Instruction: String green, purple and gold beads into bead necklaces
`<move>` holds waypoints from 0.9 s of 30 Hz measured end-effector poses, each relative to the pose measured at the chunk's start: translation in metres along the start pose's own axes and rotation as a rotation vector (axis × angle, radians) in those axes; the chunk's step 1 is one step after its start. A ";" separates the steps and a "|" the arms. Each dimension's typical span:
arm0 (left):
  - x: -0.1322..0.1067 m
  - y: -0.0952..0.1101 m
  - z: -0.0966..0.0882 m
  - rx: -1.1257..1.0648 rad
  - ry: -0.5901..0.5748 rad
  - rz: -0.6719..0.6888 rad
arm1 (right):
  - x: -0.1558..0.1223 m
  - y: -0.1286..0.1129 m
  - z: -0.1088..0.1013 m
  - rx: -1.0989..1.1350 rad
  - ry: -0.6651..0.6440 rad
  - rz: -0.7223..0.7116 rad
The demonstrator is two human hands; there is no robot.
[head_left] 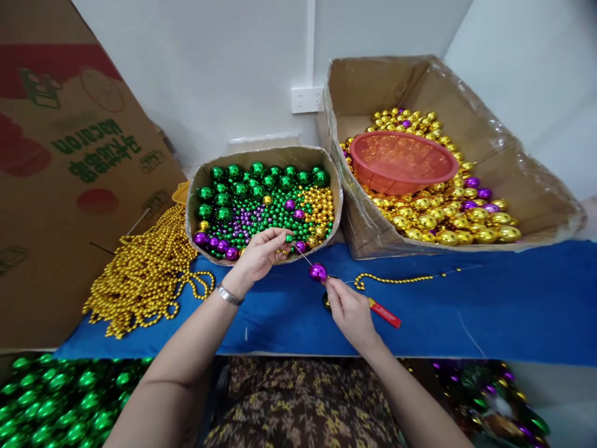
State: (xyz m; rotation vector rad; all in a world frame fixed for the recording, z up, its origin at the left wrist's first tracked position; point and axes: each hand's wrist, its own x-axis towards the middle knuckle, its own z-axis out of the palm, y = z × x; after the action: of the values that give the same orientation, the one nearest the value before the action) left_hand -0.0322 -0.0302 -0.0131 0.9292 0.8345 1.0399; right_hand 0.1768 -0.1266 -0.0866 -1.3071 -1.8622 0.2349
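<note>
My left hand (263,254) is closed in a pinch on a small green bead (289,238), held over the near rim of the bead box. A thin string (303,255) runs from there down to a large shiny purple bead (318,272). Just beneath that bead, my right hand (351,311) has its thumb and fingers pinched on the string. A dark green bead (326,302) shows partly behind the right fingers. Beside this hand a red-handled tool (386,313) lies on the blue cloth; its other end is hidden.
A low cardboard box (190,218) holds green, purple and gold beads. Right of it, a bigger carton (368,233) contains gold beads and a red plastic basket (403,183). Gold bead strands (140,274) heap at left against a tall carton (69,205). A short gold strand (396,279) lies on the blue cloth (513,298).
</note>
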 end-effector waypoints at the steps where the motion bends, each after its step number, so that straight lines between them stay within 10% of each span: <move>1: -0.001 -0.001 0.000 0.002 0.003 0.000 | 0.000 0.000 0.000 0.000 0.001 -0.001; 12: -0.008 -0.004 -0.001 0.312 0.043 0.199 | -0.002 0.003 0.001 -0.067 0.014 -0.024; 23: 0.009 0.004 -0.020 1.554 -0.164 0.478 | -0.001 0.006 0.001 -0.046 0.006 0.010; 27: 0.017 0.000 -0.027 1.549 -0.209 0.417 | -0.003 0.008 0.003 -0.039 0.002 0.019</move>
State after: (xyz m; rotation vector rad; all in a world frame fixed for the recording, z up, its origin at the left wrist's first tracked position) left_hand -0.0514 -0.0077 -0.0259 2.5374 1.2670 0.4399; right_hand 0.1807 -0.1253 -0.0945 -1.3516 -1.8611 0.2085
